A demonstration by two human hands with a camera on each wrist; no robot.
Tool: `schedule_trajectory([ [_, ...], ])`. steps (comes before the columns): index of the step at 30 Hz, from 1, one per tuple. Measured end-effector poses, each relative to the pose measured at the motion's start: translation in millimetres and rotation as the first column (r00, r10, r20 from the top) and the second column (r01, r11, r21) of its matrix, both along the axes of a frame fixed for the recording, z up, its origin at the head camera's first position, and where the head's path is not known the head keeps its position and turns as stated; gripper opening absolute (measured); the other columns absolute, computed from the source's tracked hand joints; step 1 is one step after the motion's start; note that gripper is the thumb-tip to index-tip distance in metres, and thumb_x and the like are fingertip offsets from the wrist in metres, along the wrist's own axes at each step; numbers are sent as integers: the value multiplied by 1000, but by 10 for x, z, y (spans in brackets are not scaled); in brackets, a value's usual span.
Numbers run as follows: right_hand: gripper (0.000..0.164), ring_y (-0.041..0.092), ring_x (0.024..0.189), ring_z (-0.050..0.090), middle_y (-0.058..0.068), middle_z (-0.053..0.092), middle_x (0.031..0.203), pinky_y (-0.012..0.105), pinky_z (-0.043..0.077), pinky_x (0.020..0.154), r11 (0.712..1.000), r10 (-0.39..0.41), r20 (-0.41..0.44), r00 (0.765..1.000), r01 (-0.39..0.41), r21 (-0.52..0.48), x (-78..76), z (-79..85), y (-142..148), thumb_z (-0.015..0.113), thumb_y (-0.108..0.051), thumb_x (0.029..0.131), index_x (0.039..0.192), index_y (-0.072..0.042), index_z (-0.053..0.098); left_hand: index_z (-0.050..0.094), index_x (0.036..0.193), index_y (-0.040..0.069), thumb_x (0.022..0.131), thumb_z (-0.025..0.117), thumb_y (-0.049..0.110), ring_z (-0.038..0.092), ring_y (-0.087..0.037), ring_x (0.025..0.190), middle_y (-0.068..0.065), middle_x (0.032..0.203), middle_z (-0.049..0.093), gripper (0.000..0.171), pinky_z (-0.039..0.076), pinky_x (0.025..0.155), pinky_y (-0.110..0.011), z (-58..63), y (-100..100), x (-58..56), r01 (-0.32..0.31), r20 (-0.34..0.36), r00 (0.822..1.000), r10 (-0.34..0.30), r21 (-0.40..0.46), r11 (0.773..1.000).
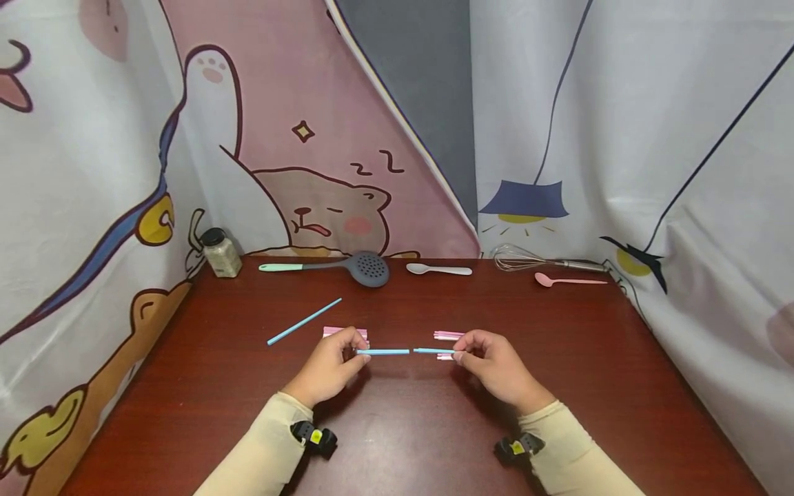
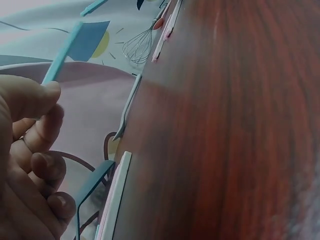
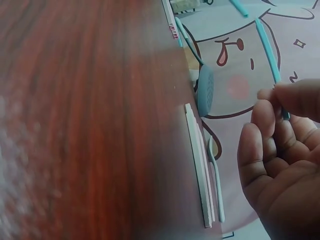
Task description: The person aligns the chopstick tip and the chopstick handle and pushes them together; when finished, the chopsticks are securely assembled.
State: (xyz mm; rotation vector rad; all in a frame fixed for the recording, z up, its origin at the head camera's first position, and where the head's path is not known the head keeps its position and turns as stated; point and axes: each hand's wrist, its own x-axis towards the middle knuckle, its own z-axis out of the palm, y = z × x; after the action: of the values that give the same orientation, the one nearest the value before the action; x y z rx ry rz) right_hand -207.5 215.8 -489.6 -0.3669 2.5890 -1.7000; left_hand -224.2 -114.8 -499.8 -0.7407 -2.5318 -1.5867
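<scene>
My left hand point(image 1: 329, 366) pinches a thin light-blue stick point(image 1: 387, 352) between thumb and index finger, holding it level above the table. Facing it, my right hand point(image 1: 499, 366) pinches a second light-blue stick point(image 1: 433, 350), whose end seems slightly narrower. The two stick ends point at each other with a small gap between. In the right wrist view the right-hand stick point(image 3: 269, 52) shows its lower end below the fingertips. Pink and white sticks point(image 1: 335, 331) lie partly hidden behind the left hand, and more pink and white sticks point(image 1: 446, 335) lie by the right hand.
A longer light-blue stick point(image 1: 304, 322) lies aslant at the left. Along the back edge are a black-lidded jar point(image 1: 221, 255), a slotted skimmer point(image 1: 369, 269), a white spoon point(image 1: 439, 269), a whisk point(image 1: 546, 262) and a pink spoon point(image 1: 567, 280). Printed curtains stand behind the table.
</scene>
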Motion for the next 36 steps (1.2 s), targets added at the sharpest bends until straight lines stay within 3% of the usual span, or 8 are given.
schedule_trajectory([
  [4,3,11,60,55,7,66,82,28,50,51,1000,0,2,1000,0,-6,7,2,-2,71,-2,96,95,-4,70,65,92,12,90,73,-3,50,-5,63,4,79,60,17,45,59,-23,7,19,10,4,24,1000,-5,18,1000],
  [10,9,10,64,56,4,67,82,27,50,56,999,-7,-24,1000,8,33,18,0,-13,73,-2,95,94,-10,72,65,92,12,90,74,-2,49,-5,61,2,82,61,17,45,58,-23,14,35,42,-14,57,998,12,45,999],
  [18,8,9,65,56,3,68,81,26,49,57,999,-26,-52,998,28,37,27,4,-38,74,-2,95,93,-9,71,65,91,12,89,74,-3,48,-4,61,2,83,61,17,44,58,-23,34,46,47,-12,36,999,10,63,998],
  [30,8,8,65,54,3,69,80,25,46,57,1000,-29,-88,996,29,0,45,9,-71,75,0,92,91,-8,73,65,91,8,90,73,-3,47,-3,63,-2,82,62,14,43,59,-22,1,37,37,-4,21,1000,2,100,995],
  [36,7,10,70,60,5,71,81,25,50,61,997,0,-47,999,-4,-80,41,7,-61,72,5,92,92,-3,72,65,91,8,89,73,-4,48,-3,56,-1,79,60,14,44,53,-22,6,43,30,-2,69,998,-7,121,993],
])
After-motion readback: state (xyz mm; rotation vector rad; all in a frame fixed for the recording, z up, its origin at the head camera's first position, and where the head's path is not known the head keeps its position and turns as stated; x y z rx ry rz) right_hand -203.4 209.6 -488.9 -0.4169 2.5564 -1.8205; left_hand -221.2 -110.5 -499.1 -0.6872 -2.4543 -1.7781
